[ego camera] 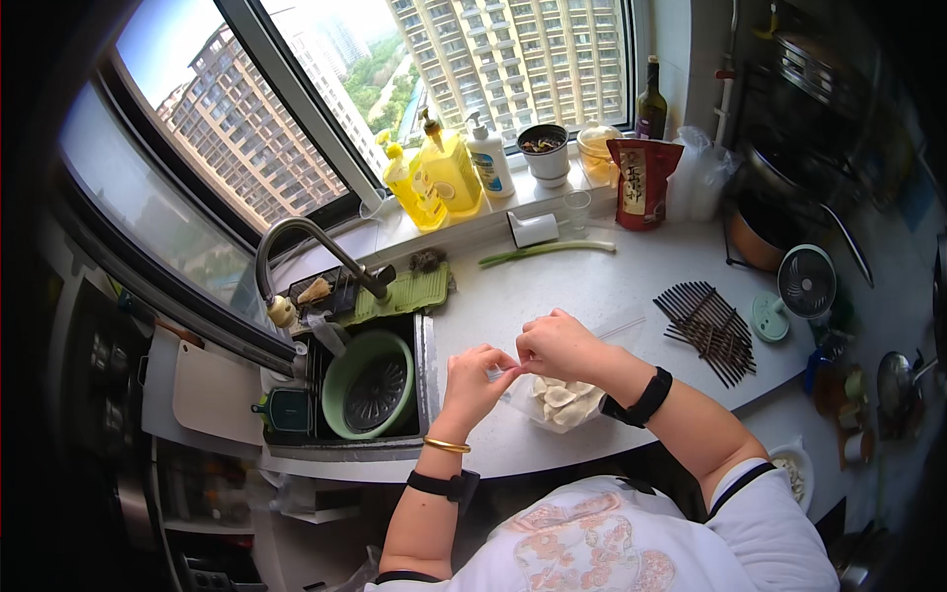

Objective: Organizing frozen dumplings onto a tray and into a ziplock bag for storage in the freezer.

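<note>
A clear plastic zip bag [546, 423] lies on the white countertop with several pale dumplings [567, 400] inside. Above the bag's mouth, my left hand [477, 381] pinches the bag's edge between thumb and fingertips. My right hand [560, 344] grips the same edge, its fingertips meeting those of the left. From behind the right hand, the bag's zip strip [625, 327] runs out to the right. My fingers hide much of the edge they hold.
Left of the hands is a sink with a green basin [334, 385] under a curved faucet [300, 226]. A scallion [547, 253] and a white cup [534, 229] lie behind. To the right are a dark slatted mat [706, 329] and a small fan [806, 281]. Bottles [451, 174] line the sill.
</note>
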